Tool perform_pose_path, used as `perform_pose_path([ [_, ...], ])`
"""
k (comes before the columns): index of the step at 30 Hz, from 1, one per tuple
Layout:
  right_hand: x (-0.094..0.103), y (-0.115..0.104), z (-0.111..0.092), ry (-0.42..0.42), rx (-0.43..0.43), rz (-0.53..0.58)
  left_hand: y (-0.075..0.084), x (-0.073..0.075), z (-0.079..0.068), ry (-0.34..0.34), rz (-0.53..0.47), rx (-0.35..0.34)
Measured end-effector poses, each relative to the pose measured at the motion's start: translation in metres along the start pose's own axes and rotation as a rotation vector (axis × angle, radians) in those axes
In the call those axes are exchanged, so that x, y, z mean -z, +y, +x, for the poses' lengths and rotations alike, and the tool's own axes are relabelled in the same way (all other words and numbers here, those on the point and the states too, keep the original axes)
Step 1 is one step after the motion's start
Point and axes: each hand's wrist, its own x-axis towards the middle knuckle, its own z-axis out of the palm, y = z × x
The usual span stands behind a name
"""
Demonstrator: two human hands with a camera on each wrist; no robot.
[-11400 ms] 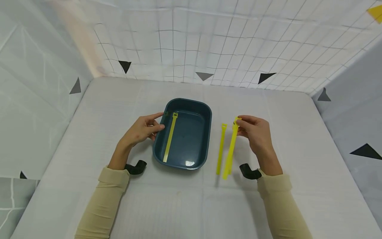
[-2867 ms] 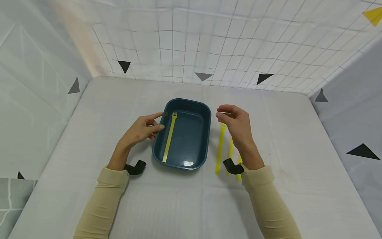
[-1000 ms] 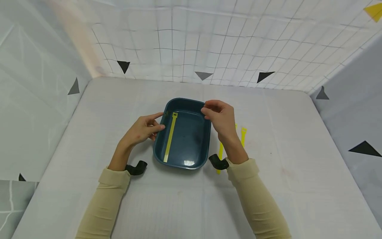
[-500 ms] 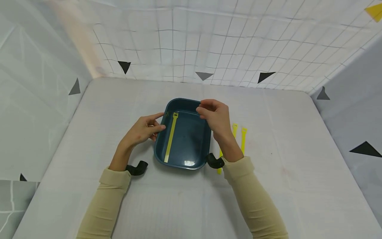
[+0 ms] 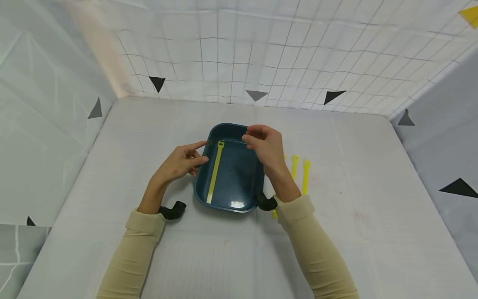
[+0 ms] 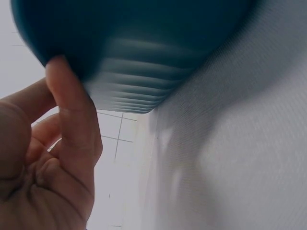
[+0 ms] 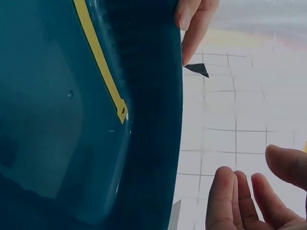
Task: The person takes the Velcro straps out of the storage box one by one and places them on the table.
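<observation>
The left hand [image 5: 175,166] pinches the left rim of a dark teal plastic tray [image 5: 239,182], thumb inside; in the left wrist view its fingers [image 6: 72,110] lie against the tray's outer wall. Inside the tray, along its left side, lies a flat yellow cable strap [image 5: 215,172] with a slotted head. Over the tray's far right corner hovers the right hand [image 5: 269,147], its fingers loosely bent. The right wrist view shows nothing between that hand's thumb and fingers [image 7: 223,196].
Right of the tray, three more yellow straps lie side by side on the white-covered table: a right one [image 5: 306,178], a middle one [image 5: 295,164], and one [image 5: 274,214] mostly hidden behind the right wrist. White gridded sheeting [image 5: 239,58] rises behind the table.
The right hand, which earlier held a yellow strap right of the tray, has let go of it there and moved left over the tray. The left hand keeps its grip.
</observation>
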Motion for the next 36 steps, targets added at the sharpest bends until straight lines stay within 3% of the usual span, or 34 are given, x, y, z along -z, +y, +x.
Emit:
perform_pose_path([
  [15,-0.009,0.012,0.011,-0.02,-0.054,0.005,-0.003,0.0,0.001,0.005,0.006,-0.001],
  [28,-0.03,0.014,0.018,-0.073,-0.077,-0.024,-0.001,0.001,0.001,0.001,-0.025,0.008],
  [36,-0.038,0.02,0.018,-0.063,-0.101,-0.046,0.0,0.0,0.001,0.001,-0.014,0.008],
])
